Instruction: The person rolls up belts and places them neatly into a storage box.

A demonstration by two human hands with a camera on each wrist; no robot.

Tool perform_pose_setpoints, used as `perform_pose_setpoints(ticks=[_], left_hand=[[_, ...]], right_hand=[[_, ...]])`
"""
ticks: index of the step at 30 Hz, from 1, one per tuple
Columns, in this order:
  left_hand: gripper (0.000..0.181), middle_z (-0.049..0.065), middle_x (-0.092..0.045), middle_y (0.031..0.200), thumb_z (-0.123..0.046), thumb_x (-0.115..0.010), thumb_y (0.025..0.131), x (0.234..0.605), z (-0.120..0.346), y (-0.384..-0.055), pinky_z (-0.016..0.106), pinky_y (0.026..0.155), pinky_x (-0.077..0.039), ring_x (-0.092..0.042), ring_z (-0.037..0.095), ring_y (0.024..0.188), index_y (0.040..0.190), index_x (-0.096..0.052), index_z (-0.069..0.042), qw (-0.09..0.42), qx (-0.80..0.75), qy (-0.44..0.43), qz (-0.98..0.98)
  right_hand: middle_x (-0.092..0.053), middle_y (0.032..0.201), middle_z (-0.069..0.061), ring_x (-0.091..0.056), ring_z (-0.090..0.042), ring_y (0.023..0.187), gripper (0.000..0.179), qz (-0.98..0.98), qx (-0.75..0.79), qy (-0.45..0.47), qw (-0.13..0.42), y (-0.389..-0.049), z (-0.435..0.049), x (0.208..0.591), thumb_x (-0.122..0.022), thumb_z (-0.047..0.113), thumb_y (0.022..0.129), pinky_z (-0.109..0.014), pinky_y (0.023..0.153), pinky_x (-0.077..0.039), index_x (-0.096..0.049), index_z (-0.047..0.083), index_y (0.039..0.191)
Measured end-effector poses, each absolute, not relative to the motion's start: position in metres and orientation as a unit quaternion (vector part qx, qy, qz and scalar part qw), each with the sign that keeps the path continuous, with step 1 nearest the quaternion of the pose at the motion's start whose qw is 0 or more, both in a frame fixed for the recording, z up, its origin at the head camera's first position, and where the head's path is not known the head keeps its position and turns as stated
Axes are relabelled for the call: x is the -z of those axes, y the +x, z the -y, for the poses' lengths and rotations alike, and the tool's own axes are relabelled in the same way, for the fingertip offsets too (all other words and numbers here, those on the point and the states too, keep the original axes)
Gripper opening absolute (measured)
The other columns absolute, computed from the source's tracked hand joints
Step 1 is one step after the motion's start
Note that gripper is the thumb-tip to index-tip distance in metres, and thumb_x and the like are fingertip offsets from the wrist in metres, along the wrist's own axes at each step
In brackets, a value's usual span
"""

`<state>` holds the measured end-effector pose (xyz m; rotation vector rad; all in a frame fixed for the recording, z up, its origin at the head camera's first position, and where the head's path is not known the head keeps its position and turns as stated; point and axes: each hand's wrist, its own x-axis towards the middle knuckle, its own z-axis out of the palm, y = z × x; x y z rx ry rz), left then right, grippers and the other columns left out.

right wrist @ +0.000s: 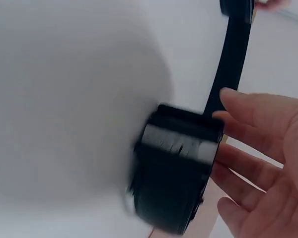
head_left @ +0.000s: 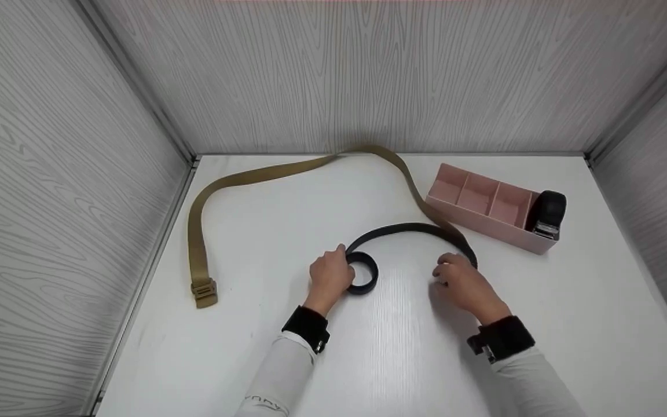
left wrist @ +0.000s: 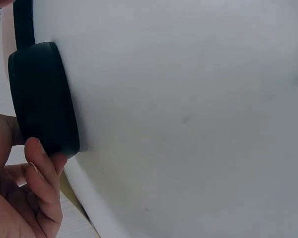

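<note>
My left hand [head_left: 332, 272] pinches the side of a round coil [head_left: 373, 281] of black belt, thumb and fingers at its edge. In the left wrist view the coil [left wrist: 43, 99] stands on edge, with fingers at its lower end. From the coil a loose black strap [head_left: 409, 227] arcs rightward to my right hand [head_left: 466, 284]. The right wrist view shows thumb and curled fingers at this strap [right wrist: 231, 59], beside a blurred, black buckle-like piece [right wrist: 174, 173] with a silvery band. In the head view that piece is mostly hidden by the hand.
A tan webbing belt [head_left: 270, 172] curves along the back and left of the white table, its buckle [head_left: 204, 292] at left. At right sits a pink divided box [head_left: 484, 223]; a rolled black belt [head_left: 550, 211] fills its right end. Walls bound the table's back and sides.
</note>
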<state>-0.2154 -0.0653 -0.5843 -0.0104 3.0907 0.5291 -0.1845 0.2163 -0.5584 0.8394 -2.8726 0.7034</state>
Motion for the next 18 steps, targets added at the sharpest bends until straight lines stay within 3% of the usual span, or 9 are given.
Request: perform_pose_setpoints(ticks=[4, 8, 13, 18], left_hand=[[0.028, 0.01, -0.065, 0.078, -0.016, -0.059, 0.072, 0.585, 0.06, -0.214, 0.041, 0.052, -0.045, -0.062, 0.03, 0.067, 0.1, -0.058, -0.01, 0.001, -0.173, -0.009, -0.985], [0.022, 0.01, -0.065, 0.077, -0.016, -0.059, 0.072, 0.586, 0.056, -0.213, 0.041, 0.051, -0.044, -0.062, 0.029, 0.066, 0.093, -0.057, -0.01, 0.0, -0.177, -0.013, -0.984], [0.023, 0.01, -0.065, 0.077, -0.018, -0.06, 0.072, 0.586, 0.055, -0.211, 0.041, 0.051, -0.044, -0.062, 0.03, 0.066, 0.094, -0.057, -0.011, 0.003, -0.178, 0.001, -0.984], [0.022, 0.009, -0.06, 0.08, -0.018, -0.063, 0.072, 0.584, 0.059, -0.212, 0.04, 0.056, -0.045, -0.06, 0.029, 0.069, 0.091, -0.057, -0.009, 0.003, -0.183, 0.043, -0.982]], right_hand=[[-0.06, 0.093, -0.014, -0.056, -0.028, 0.088, 0.014, 0.936, -0.237, 0.259, 0.032, -0.187, -0.178, 0.56, -0.067, 0.007, 0.078, -0.039, 0.08, -0.044, -0.067, -0.003, 0.088], [-0.06, 0.076, -0.006, -0.058, -0.02, 0.07, 0.021, 0.938, -0.276, 0.207, -0.002, -0.19, -0.14, 0.566, -0.062, 0.016, 0.085, -0.036, 0.065, -0.047, -0.065, -0.002, 0.094], [-0.054, 0.058, -0.002, -0.051, -0.017, 0.053, 0.014, 0.938, -0.312, 0.146, -0.026, -0.194, -0.109, 0.576, -0.06, 0.015, 0.086, -0.035, 0.05, -0.042, -0.061, 0.002, 0.081], [-0.056, 0.062, -0.006, -0.052, -0.018, 0.058, 0.011, 0.945, -0.3, 0.127, -0.011, -0.198, -0.098, 0.58, -0.06, 0.009, 0.08, -0.035, 0.053, -0.043, -0.057, 0.005, 0.07]])
